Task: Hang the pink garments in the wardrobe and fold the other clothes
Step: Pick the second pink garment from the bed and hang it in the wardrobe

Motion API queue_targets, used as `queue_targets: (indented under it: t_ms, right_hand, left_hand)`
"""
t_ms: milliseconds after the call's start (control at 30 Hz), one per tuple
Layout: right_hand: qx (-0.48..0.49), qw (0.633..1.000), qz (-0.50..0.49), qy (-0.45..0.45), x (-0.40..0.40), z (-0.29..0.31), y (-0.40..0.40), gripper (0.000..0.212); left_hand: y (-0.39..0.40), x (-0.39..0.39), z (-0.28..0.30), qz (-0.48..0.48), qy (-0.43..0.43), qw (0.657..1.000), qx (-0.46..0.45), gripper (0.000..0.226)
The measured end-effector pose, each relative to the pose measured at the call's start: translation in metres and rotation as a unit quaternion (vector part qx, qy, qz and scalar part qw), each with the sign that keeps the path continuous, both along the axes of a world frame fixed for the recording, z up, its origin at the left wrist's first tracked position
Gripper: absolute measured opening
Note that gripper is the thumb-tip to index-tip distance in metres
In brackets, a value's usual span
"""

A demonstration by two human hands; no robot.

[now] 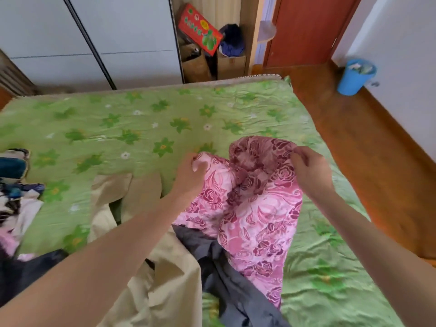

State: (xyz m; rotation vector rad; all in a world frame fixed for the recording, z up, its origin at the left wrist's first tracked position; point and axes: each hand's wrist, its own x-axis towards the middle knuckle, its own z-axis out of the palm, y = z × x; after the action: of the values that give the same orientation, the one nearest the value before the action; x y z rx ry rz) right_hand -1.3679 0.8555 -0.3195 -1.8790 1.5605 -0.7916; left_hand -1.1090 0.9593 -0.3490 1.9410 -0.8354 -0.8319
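Observation:
A pink garment [254, 218] with a dark red rose print is held up over the green flowered bed [132, 123]. My left hand [188, 173] grips its upper left edge, fingers curled into the cloth. My right hand [309, 168] pinches its upper right edge. Below it lie a dark grey garment [226, 279] and a beige garment [165, 274], partly under my left forearm. More clothes [14, 208], black, white and pink, are piled at the bed's left edge. The white sliding-door wardrobe [94, 38] stands behind the bed.
Cardboard boxes [212, 62] with a red box and dark cloth fill the gap right of the wardrobe. A brown door [304, 29] is at the back right. A blue waste bin [355, 76] stands on the wooden floor [368, 147] right of the bed.

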Motion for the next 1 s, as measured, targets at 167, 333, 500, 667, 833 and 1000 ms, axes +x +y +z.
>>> queue_targets:
  t_ms: [167, 333, 500, 667, 833, 1000]
  right_hand:
    - [-0.107, 0.994, 0.034, -0.010, -0.024, 0.091, 0.020, 0.017]
    - [-0.172, 0.983, 0.030, -0.050, -0.043, 0.173, 0.038, 0.022]
    - [-0.192, 0.977, 0.023, -0.094, -0.072, 0.255, 0.053, 0.023]
    - [-0.212, 0.966, 0.029, -0.147, -0.127, 0.316, 0.090, 0.018]
    - [-0.021, 0.980, 0.022, -0.196, -0.182, 0.280, 0.124, 0.011]
    - [0.256, 0.956, 0.021, -0.141, -0.202, 0.195, 0.150, 0.025]
  left_hand:
    - [0.016, -0.020, 0.065, -0.023, -0.016, 0.997, -0.075, 0.039]
    - [0.029, -0.045, 0.144, -0.052, -0.035, 0.985, -0.159, 0.017]
    - [0.045, -0.075, 0.227, -0.048, -0.098, 0.965, -0.240, 0.006]
    - [0.097, -0.117, 0.286, 0.025, -0.073, 0.948, -0.309, 0.006]
    - [0.151, -0.144, 0.246, 0.121, 0.020, 0.978, -0.171, 0.023]
    - [0.187, -0.183, 0.174, 0.036, 0.304, 0.951, 0.039, 0.028]
